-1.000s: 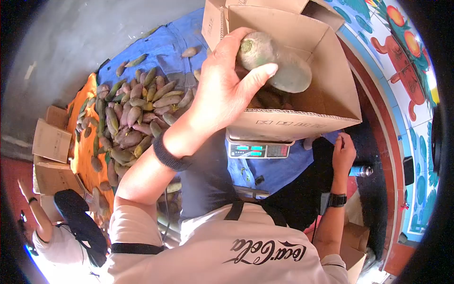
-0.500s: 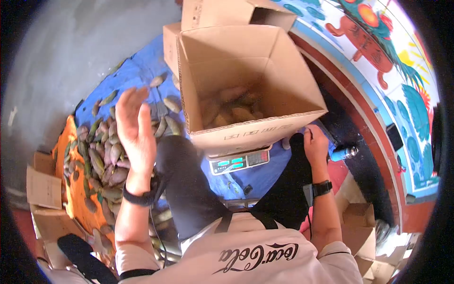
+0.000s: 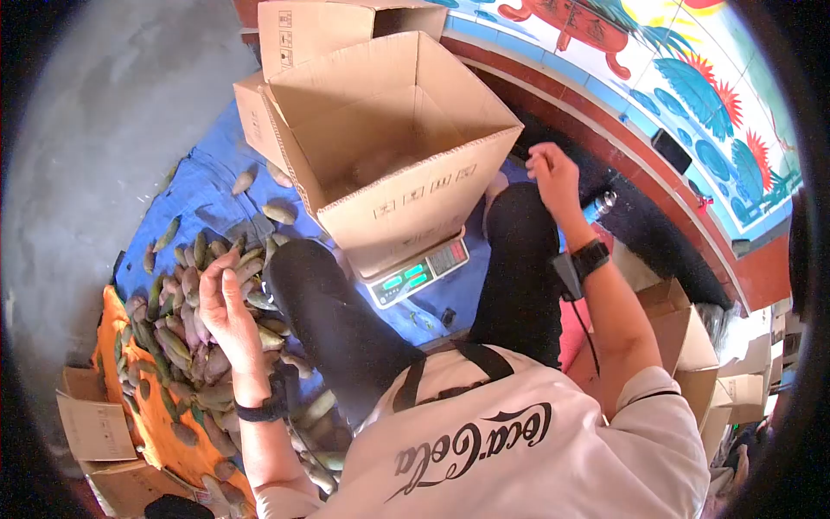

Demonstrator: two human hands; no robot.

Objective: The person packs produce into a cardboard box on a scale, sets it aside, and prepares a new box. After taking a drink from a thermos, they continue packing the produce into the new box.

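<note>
My left hand (image 3: 227, 310) is held over a heap of oblong purple and green produce (image 3: 186, 333), thumb apart from loosely bent fingers, with nothing visible in it. My right hand (image 3: 553, 177) is raised above my right knee, beside the box, its fingers curled and no object showing in them. Between my knees a tall open cardboard box (image 3: 424, 195) stands on a digital scale (image 3: 419, 275) with lit green displays. The box's floor is mostly hidden by its front wall; the contents are blurred.
More cardboard boxes (image 3: 316, 35) stand behind the box, at lower left and at right. A blue sheet (image 3: 203, 195) and an orange sheet (image 3: 164, 428) lie under the produce. A blue bottle (image 3: 601, 206) lies near my right arm. A painted tile wall (image 3: 635, 104) borders the right.
My view has turned right, shifting the scene left. My right hand has lifted off my knee to beside the box. My left hand has lowered, its fingers more bent.
</note>
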